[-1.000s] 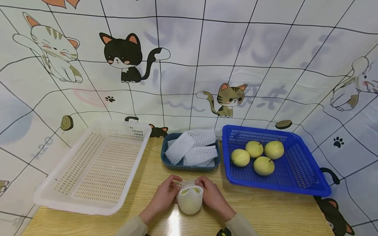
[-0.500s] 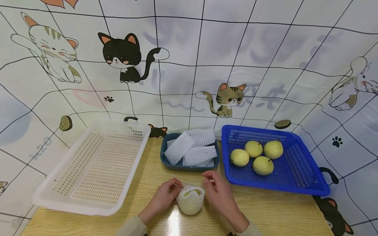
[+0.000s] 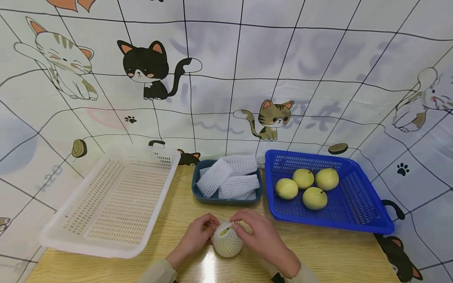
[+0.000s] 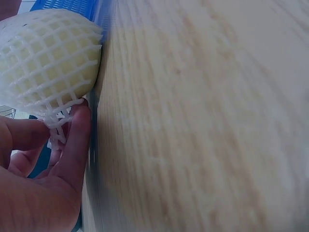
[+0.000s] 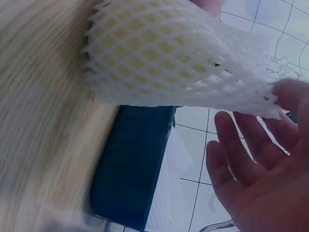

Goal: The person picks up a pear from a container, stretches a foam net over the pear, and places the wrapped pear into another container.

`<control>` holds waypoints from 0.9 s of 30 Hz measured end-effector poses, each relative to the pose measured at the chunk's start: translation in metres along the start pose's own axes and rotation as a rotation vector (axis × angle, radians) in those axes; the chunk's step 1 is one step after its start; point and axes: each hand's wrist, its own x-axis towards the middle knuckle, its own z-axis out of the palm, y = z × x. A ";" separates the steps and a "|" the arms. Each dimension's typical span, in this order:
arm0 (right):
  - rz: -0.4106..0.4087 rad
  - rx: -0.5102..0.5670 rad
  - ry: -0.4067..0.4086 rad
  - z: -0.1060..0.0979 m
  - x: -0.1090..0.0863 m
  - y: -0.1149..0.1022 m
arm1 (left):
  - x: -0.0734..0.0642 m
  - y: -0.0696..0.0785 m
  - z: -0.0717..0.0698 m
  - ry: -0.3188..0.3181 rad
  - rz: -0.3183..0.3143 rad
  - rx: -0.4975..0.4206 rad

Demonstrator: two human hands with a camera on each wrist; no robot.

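Observation:
A yellow pear [image 4: 63, 79] stands on the table in a white foam net [image 3: 227, 243], between both hands in the head view. My left hand [image 3: 196, 235] pinches a gathered bit of the net's edge, as the left wrist view shows. With thumb and index finger, my right hand [image 3: 262, 237] pinches the net's other edge above the pear. In the right wrist view that edge is drawn out from the fruit, and the hand's other fingers [image 5: 227, 140] spread loosely below. A little of the pear's top shows through the net's opening in the head view.
Behind the hands, a dark teal tray [image 3: 226, 202] holds several folded foam nets [image 3: 238, 185]. On the right, a blue basket [image 3: 354, 220] contains several bare pears [image 3: 315, 198]. A white basket [image 3: 102, 248] stands on the left. A cat-printed cloth [image 3: 212, 94] hangs behind.
My right hand let go of the net and drew away to the right, then came back and now pinches its edge over the pear. My left hand has stayed at the net.

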 end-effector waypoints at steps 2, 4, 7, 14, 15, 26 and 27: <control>0.014 0.001 0.024 0.002 0.001 0.000 | 0.000 0.000 0.000 0.001 0.001 0.006; 0.047 0.013 0.041 0.004 0.002 -0.001 | 0.000 0.000 0.001 0.000 -0.001 0.004; 0.101 0.032 0.050 0.007 0.003 -0.002 | 0.000 0.000 0.000 -0.002 -0.007 -0.003; 0.163 0.101 0.006 0.007 0.001 0.000 | 0.001 -0.002 0.000 -0.008 -0.014 -0.022; 0.171 0.128 0.000 0.007 0.000 0.001 | 0.001 -0.002 0.000 -0.008 -0.014 -0.018; 0.514 0.410 -0.106 0.007 -0.015 0.024 | -0.001 -0.007 -0.001 -0.019 -0.035 -0.039; 0.529 0.427 -0.154 0.009 -0.016 0.028 | -0.001 -0.007 -0.001 -0.022 -0.046 -0.056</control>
